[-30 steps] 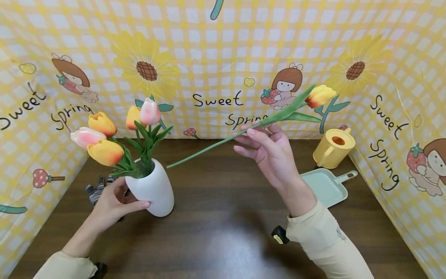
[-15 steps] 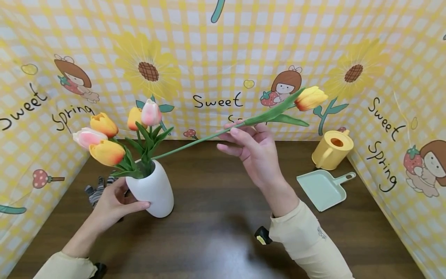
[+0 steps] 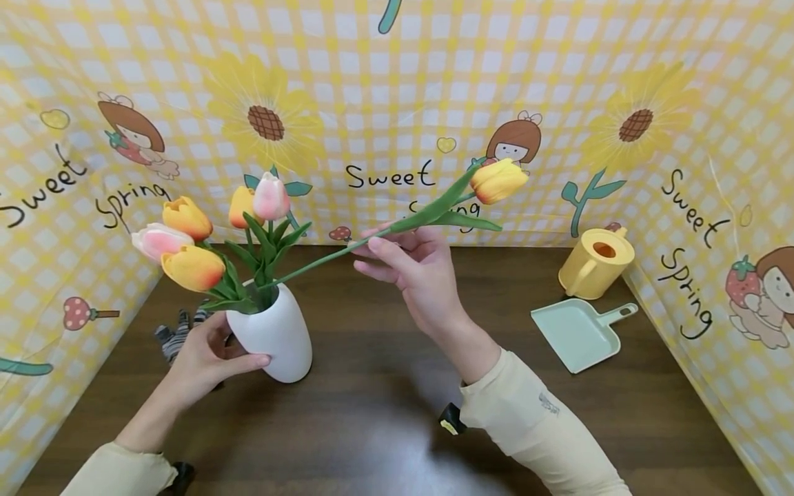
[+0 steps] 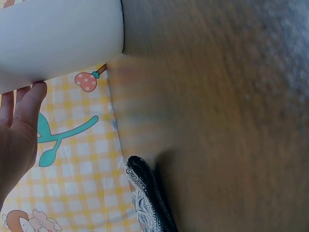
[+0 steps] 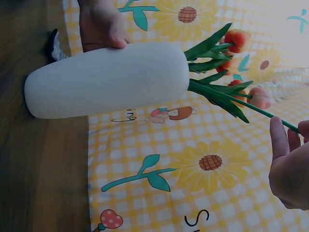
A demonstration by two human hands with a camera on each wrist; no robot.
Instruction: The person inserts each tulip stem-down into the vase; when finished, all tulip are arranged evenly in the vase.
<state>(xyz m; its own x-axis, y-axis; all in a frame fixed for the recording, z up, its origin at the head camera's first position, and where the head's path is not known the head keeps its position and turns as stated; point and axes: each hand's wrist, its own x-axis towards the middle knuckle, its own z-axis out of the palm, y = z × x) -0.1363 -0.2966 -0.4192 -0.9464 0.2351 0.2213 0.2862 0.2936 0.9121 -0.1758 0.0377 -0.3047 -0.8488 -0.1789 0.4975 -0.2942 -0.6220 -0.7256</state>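
My left hand (image 3: 207,358) grips the white vase (image 3: 279,341) near its upper left side, thumb across the front. Pink and yellow-orange tulips (image 3: 194,269) with green leaves stand in the vase, spread to the left and back. Between thumb and fingers, my right hand (image 3: 422,275) pinches the green stem of a single yellow tulip (image 3: 499,181), its bloom up to the right. The stem slants down left, and its lower end is at the vase's mouth, hidden among the leaves. In the right wrist view the stem (image 5: 263,112) runs from the fingers to the vase opening.
A yellow watering can (image 3: 597,263) stands at the back right. In front of it lies a pale green dustpan (image 3: 577,337) on the dark wooden table (image 3: 372,413). A grey-and-black striped knit item (image 3: 176,334) lies behind my left hand. Printed checked cloth (image 3: 384,103) surrounds the table.
My right hand has moved left with the yellow tulip, bringing the stem's lower end from beside the vase into its mouth. My left hand stays on the vase.
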